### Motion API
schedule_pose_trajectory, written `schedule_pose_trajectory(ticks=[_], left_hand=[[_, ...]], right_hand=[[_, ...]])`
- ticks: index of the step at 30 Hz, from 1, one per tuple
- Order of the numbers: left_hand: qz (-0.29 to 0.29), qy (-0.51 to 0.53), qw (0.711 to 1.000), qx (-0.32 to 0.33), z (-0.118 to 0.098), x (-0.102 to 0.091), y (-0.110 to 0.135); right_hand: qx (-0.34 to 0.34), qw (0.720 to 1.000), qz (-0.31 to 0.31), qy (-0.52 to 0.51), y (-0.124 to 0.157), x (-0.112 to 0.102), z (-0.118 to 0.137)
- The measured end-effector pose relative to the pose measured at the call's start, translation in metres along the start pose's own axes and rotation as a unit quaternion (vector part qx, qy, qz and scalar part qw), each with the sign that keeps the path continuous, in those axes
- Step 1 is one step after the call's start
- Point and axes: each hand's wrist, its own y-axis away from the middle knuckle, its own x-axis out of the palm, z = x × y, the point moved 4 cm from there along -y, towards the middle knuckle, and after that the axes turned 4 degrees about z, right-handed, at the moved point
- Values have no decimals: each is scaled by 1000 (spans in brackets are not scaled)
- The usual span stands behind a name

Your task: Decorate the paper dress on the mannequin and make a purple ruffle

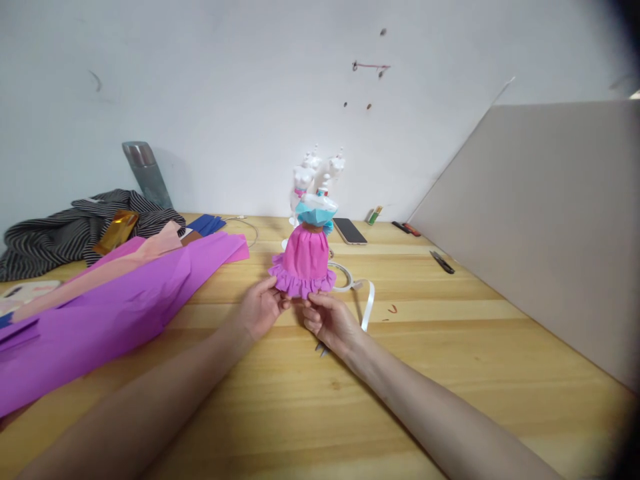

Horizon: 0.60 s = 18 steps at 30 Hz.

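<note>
Both hands at the hem — left hand (263, 310) pinching the left part of the purple ruffle (303, 285), right hand (331, 323) pinching its near edge, thumb on top. Ruffle edges the pink skirt (307, 253), upright mid-table under a blue top (317, 213). White ring (351, 275) just right of the skirt. White figures (303, 179) behind, phone (351, 231) far right of them. Purple sheet (125, 313) left, striped cloth (45, 230) far left — 1 cutter (443, 263) far right.

The skirt (306, 257) partly hides the white ring (351, 275), and the left edge crops the purple sheet (125, 320).
</note>
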Motion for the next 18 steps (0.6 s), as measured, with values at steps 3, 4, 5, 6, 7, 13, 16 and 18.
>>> schedule_pose_trajectory(ticks=[3, 4, 5, 6, 7, 13, 16, 18], left_hand=[[1, -4, 1000, 0, 0, -1, -1], [3, -6, 1000, 4, 0, -2, -1], [5, -9, 1000, 9, 0, -2, -1], [8, -12, 1000, 13, 1, -1, -1], [11, -16, 1000, 16, 1, -1, -1], [3, -13, 1000, 4, 1, 2, 3], [-18, 2, 1000, 0, -3, 4, 3], [-36, 9, 999, 4, -5, 4, 2]], right_hand=[[-6, 1000, 6, 10, -1, 2, 0], [-7, 1000, 8, 13, -2, 3, 0], [-7, 1000, 11, 17, -2, 4, -1], [-5, 1000, 14, 20, -2, 6, -2], [-3, 1000, 18, 24, -2, 7, -3], [21, 998, 18, 56, 0, 7, -1], [49, 995, 8, 90, 1, 0, 3], [64, 991, 6, 122, 3, -3, 6]])
